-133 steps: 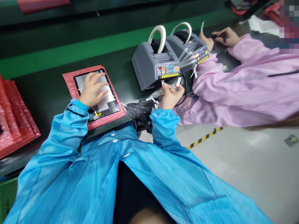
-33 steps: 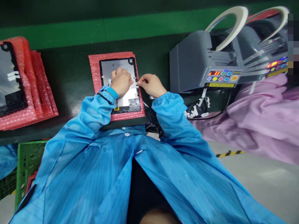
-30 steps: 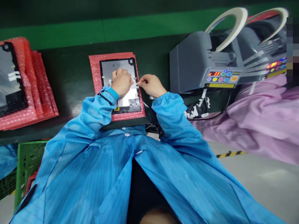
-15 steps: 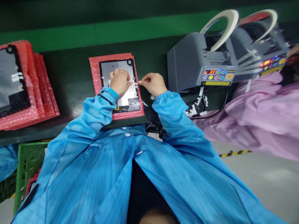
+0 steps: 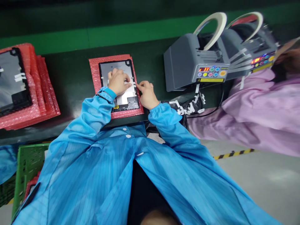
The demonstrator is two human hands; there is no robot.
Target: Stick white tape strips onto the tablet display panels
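Observation:
An opened tablet screen assembly (image 5: 122, 97) with a silvery back and black frame lies on a red bubble-wrap sheet (image 5: 94, 72) before me. White strips of tape sit along its right side. Over its middle rests my left hand (image 5: 119, 82), fingers loosely bent and thumb apart, with nothing visible in it. At the frame's right edge is my right hand (image 5: 147, 95), its thumb and forefinger drawn together by the tape strips. Whatever lies between those fingertips is too small to make out.
Two grey tape dispensers (image 5: 182, 65) with lit displays stand to the right, beside a person in a pink sleeve (image 5: 264, 115). White tape scraps stick to a black bag (image 5: 187, 107). Stacked red bubble wrap (image 5: 44, 87) with another screen lies left. A green crate (image 5: 30, 162) is below.
My right hand has moved in from just right of the tablet to its right edge, fingertips at the tape strips. My left hand stays over the tablet's middle. The view has shifted slightly.

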